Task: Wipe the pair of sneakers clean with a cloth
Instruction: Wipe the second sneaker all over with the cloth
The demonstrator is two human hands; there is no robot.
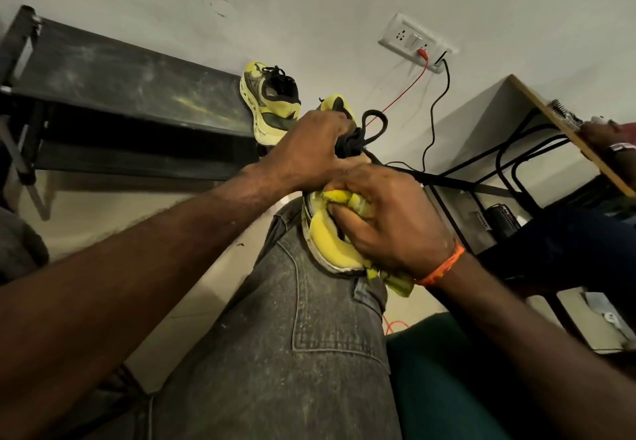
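Dust streaked the dark shoe rack at the left, and one yellow sneaker sat at its end against the wall. Toward the middle, the left hand was clamped around the laces and collar of the second sneaker, which rested on the person's grey-jeaned knee. Just right of it, the right hand was closed on a yellow cloth pressed against that shoe's side.

I have only 1 view, from the camera on the person's head. It looks forward and steeply down, tilted, close over both forearms and the knee. The wide lens also takes in the floor, the wall ahead and a desk at right.
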